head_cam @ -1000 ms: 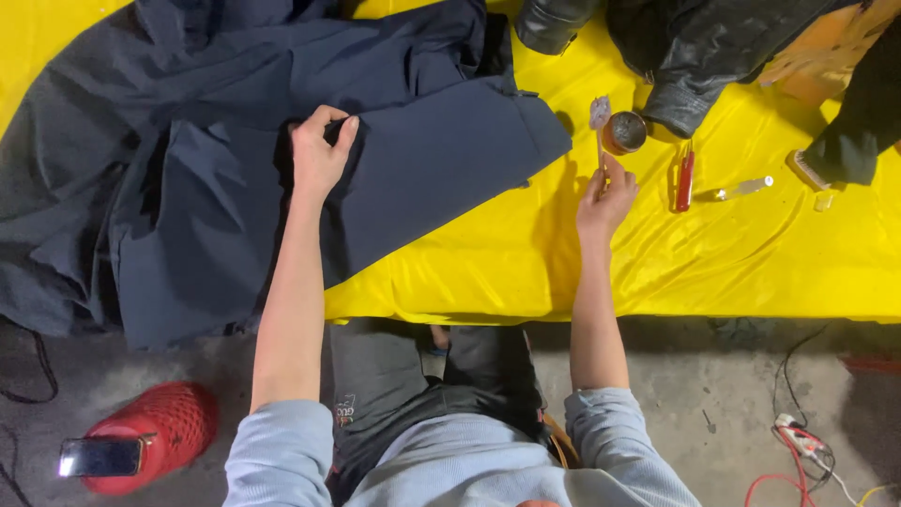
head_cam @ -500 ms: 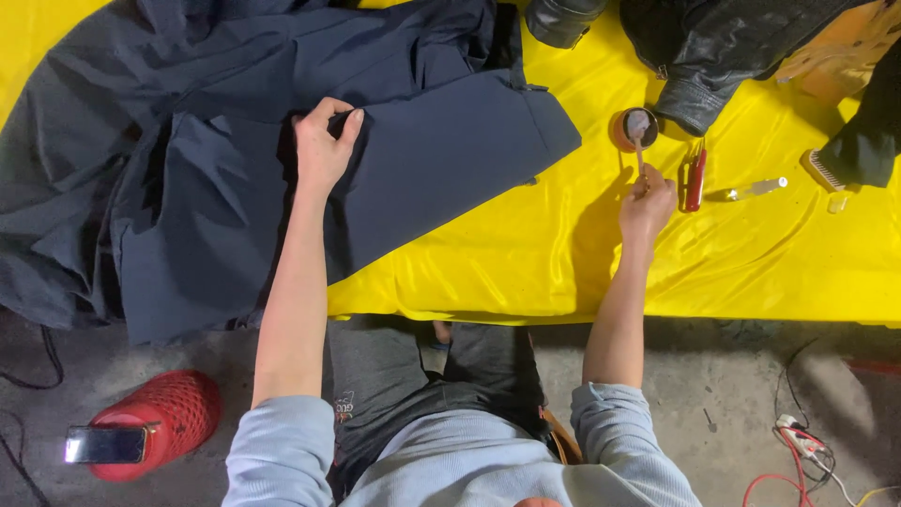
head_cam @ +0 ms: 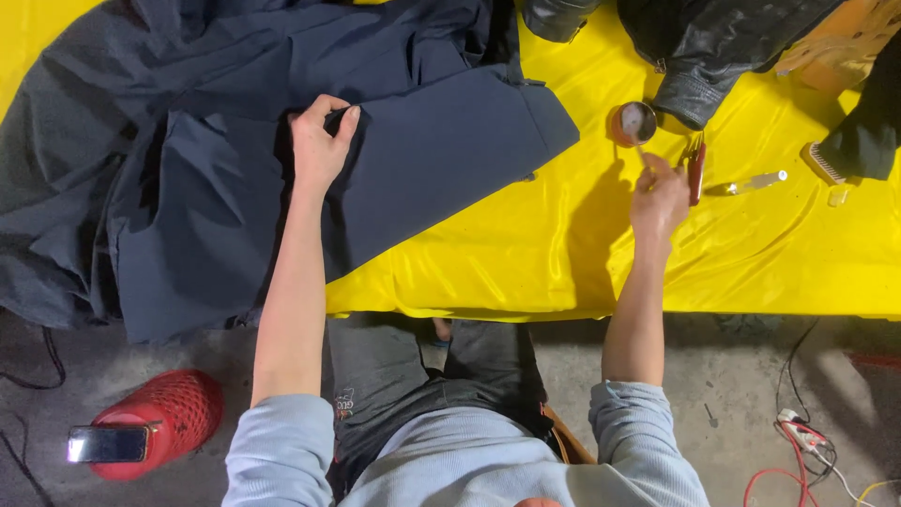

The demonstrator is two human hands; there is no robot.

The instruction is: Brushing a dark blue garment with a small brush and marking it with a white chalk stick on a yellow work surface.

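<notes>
Two hands: L hand (head_cam: 321, 141) pinching navy cloth (head_cam: 235, 169), R hand (head_cam: 660, 197) gripping maybe a thin stick by small tin (head_cam: 634, 123).

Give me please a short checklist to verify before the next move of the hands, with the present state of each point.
1. Left hand pins the dark navy cloth garment at a fold: ok.
2. Right hand holds a thin stick whose tip reaches the small round metal tin: ok.
3. Tin stands upright and open on the yellow plastic table cover: ok.
4. Whether the stick's tip has picked anything up: cannot tell.
5. Garment lies flat where it is pinned: not ok, wrinkles remain to the left.
6. Small red tool lies apart from the garment: ok.
</notes>
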